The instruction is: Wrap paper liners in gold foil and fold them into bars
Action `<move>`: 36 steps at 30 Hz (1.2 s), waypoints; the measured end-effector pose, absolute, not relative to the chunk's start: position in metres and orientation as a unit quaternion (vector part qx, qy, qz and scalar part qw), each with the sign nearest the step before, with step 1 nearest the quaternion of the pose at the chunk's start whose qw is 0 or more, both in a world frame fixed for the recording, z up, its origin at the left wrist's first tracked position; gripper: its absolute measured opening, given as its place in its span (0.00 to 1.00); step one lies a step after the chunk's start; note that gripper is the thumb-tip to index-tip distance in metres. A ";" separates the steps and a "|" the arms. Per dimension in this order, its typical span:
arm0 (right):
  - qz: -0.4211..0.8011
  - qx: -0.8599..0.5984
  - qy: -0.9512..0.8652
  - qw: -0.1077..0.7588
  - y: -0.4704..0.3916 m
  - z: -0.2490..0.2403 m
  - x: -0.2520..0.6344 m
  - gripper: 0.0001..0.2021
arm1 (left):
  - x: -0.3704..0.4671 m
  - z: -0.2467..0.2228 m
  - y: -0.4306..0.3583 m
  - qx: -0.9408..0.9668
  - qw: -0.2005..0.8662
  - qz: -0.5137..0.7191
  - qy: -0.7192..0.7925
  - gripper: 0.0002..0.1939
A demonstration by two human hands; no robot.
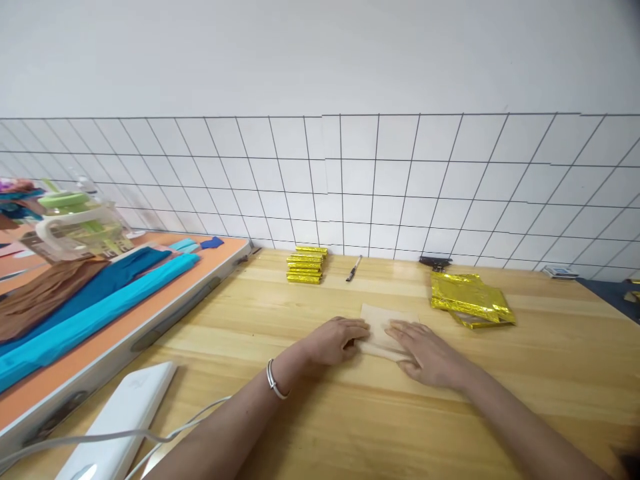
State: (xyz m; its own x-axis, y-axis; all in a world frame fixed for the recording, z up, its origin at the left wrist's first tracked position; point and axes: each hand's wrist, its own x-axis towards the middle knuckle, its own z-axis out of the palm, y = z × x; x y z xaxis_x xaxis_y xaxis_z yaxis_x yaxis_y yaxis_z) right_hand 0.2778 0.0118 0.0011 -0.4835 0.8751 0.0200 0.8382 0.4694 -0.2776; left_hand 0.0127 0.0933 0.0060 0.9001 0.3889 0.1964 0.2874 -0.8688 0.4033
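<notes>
A beige, folded sheet (383,317) lies on the wooden table in front of me; whether it is paper or cloth I cannot tell. My left hand (335,340), with a silver bangle on its wrist, is at the sheet's left edge. Its fingers rest on top and its thumb is bent in close beneath them, gripping that edge. My right hand (425,350) lies on the right part of the sheet, fingers stretched out flat and the thumb at the near edge.
Several gold foil strips (305,265) and a pen (355,268) lie toward the tiled wall. Gold foil packets (470,300) and a black clip (435,261) are right. Leftward are a white power bank-like block (125,417), cables, and blue rolls (100,320) on an orange surface.
</notes>
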 end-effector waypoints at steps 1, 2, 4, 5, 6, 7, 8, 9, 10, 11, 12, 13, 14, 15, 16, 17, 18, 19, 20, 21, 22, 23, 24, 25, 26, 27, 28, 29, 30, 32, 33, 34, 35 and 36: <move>0.114 -0.506 -0.850 0.087 0.008 0.001 0.280 0.34 | 0.010 0.007 0.094 0.954 0.206 0.139 0.170 0.25; 0.115 -0.510 -0.847 0.095 0.006 -0.001 0.283 0.34 | 0.008 0.007 0.095 0.949 0.228 0.142 0.167 0.26; 0.127 -0.520 -0.836 0.119 0.004 -0.005 0.290 0.34 | 0.006 0.008 0.096 0.935 0.271 0.147 0.173 0.26; 0.136 -0.528 -0.827 0.140 0.005 -0.007 0.292 0.33 | 0.006 0.008 0.096 0.928 0.288 0.150 0.182 0.25; 0.148 -0.535 -0.815 0.166 0.005 -0.010 0.294 0.30 | 0.006 0.008 0.095 0.922 0.301 0.153 0.190 0.23; 0.164 -0.541 -0.801 0.196 0.006 -0.012 0.294 0.25 | 0.008 0.007 0.095 0.917 0.309 0.158 0.196 0.21; 0.183 -0.547 -0.785 0.228 0.007 -0.015 0.293 0.20 | 0.010 0.006 0.094 0.913 0.312 0.168 0.203 0.17; 0.202 -0.552 -0.766 0.260 0.008 -0.017 0.292 0.15 | 0.012 0.004 0.093 0.908 0.314 0.179 0.213 0.14; 0.220 -0.556 -0.747 0.291 0.009 -0.019 0.289 0.12 | 0.015 0.002 0.093 0.901 0.315 0.190 0.229 0.10; 0.233 -0.563 -0.727 0.316 0.010 -0.020 0.287 0.12 | 0.017 -0.001 0.093 0.892 0.314 0.199 0.256 0.08; 0.239 -0.575 -0.707 0.336 0.011 -0.021 0.284 0.12 | 0.020 -0.003 0.093 0.882 0.310 0.205 0.291 0.09; 0.236 -0.590 -0.687 0.351 0.012 -0.022 0.282 0.12 | 0.023 -0.006 0.093 0.871 0.299 0.209 0.330 0.11; 0.228 -0.608 -0.670 0.358 0.014 -0.023 0.281 0.12 | 0.027 -0.008 0.094 0.861 0.283 0.209 0.367 0.13; 0.217 -0.627 -0.658 0.356 0.016 -0.024 0.280 0.12 | 0.030 -0.011 0.095 0.854 0.261 0.209 0.399 0.14; 0.203 -0.646 -0.649 0.346 0.019 -0.025 0.279 0.11 | 0.034 -0.013 0.097 0.849 0.237 0.209 0.424 0.14; 0.187 -0.664 -0.644 0.332 0.022 -0.026 0.280 0.11 | 0.038 -0.014 0.099 0.846 0.213 0.209 0.443 0.14; 0.171 -0.679 -0.642 0.313 0.024 -0.026 0.280 0.11 | 0.042 -0.015 0.101 0.844 0.194 0.208 0.456 0.14; 0.154 -0.691 -0.643 0.294 0.027 -0.027 0.281 0.11 | 0.046 -0.016 0.103 0.843 0.181 0.205 0.464 0.12; 0.138 -0.699 -0.645 0.275 0.029 -0.027 0.281 0.10 | 0.049 -0.016 0.105 0.843 0.174 0.202 0.468 0.11; 0.123 -0.704 -0.649 0.259 0.031 -0.027 0.282 0.10 | 0.052 -0.016 0.108 0.844 0.173 0.200 0.467 0.09; 0.107 -0.706 -0.655 0.246 0.033 -0.027 0.282 0.10 | 0.054 -0.015 0.111 0.846 0.179 0.198 0.461 0.08; 0.089 -0.706 -0.663 0.234 0.034 -0.027 0.282 0.09 | 0.056 -0.014 0.114 0.849 0.190 0.195 0.453 0.07; 0.068 -0.702 -0.673 0.226 0.036 -0.028 0.283 0.08 | 0.057 -0.013 0.117 0.851 0.207 0.194 0.443 0.07; 0.044 -0.696 -0.682 0.221 0.037 -0.028 0.284 0.08 | 0.058 -0.011 0.121 0.850 0.232 0.195 0.430 0.07; 0.021 -0.689 -0.691 0.218 0.038 -0.029 0.285 0.07 | 0.058 -0.010 0.126 0.848 0.262 0.196 0.416 0.07; 0.003 -0.684 -0.696 0.218 0.039 -0.031 0.287 0.07 | 0.058 -0.008 0.130 0.846 0.294 0.196 0.400 0.07; -0.008 -0.681 -0.698 0.221 0.040 -0.033 0.289 0.07 | 0.058 -0.007 0.134 0.841 0.325 0.197 0.385 0.08; -0.008 -0.677 -0.700 0.226 0.040 -0.035 0.291 0.07 | 0.058 -0.006 0.138 0.838 0.348 0.196 0.371 0.09; 0.001 -0.672 -0.703 0.232 0.041 -0.036 0.292 0.06 | 0.058 -0.006 0.141 0.834 0.371 0.193 0.359 0.11; 0.037 -0.653 -0.714 0.251 0.042 -0.039 0.294 0.05 | 0.059 -0.007 0.146 0.815 0.433 0.183 0.338 0.13; 0.059 -0.638 -0.721 0.263 0.042 -0.039 0.295 0.04 | 0.059 -0.008 0.146 0.798 0.475 0.180 0.325 0.14; 0.081 -0.625 -0.727 0.274 0.042 -0.039 0.294 0.04 | 0.059 -0.009 0.146 0.776 0.516 0.183 0.314 0.15; 0.098 -0.616 -0.727 0.286 0.041 -0.038 0.293 0.04 | 0.059 -0.011 0.144 0.752 0.552 0.191 0.306 0.15; 0.113 -0.613 -0.723 0.298 0.040 -0.037 0.292 0.04 | 0.058 -0.013 0.142 0.732 0.574 0.206 0.305 0.15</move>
